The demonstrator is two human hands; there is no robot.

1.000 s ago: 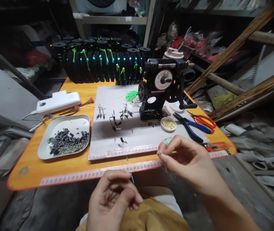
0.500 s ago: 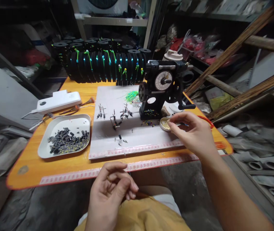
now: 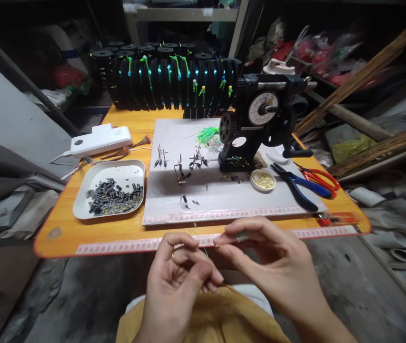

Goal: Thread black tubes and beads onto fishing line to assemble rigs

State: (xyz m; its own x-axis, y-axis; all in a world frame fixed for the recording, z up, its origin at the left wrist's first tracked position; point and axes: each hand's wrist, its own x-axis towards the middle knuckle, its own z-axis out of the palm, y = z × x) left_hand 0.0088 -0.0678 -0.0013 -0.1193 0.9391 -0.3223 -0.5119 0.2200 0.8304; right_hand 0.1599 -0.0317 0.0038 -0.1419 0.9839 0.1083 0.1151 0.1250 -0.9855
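Just in front of the table edge, my left hand (image 3: 179, 278) is closed, its thumb against the curled fingers. A thin line (image 3: 207, 253) shows at its fingertips and seems pinched there; most of it is hidden. My right hand (image 3: 270, 257) faces it closely, thumb and forefinger pinching a tiny gold-coloured bead (image 3: 218, 245). Similar gold beads (image 3: 264, 180) fill a small round white dish (image 3: 252, 185) on the white board (image 3: 224, 200). Black cutting pliers (image 3: 304, 196) with a blue handle lie right of that dish.
A winding machine (image 3: 242, 138) with a crank carries a row of black spools (image 3: 167, 88). Left stands a white tray (image 3: 81, 197) with dark small parts. Wire stands (image 3: 179, 174), green strands (image 3: 208, 136), a power bank (image 3: 101, 142), red-handled pliers (image 3: 322, 178) and a measuring tape (image 3: 117, 246) are around.
My right hand has left the bead dish and come back to beside my left hand, with a gold bead between its fingertips. My left hand keeps its closed pose. The view has shifted.
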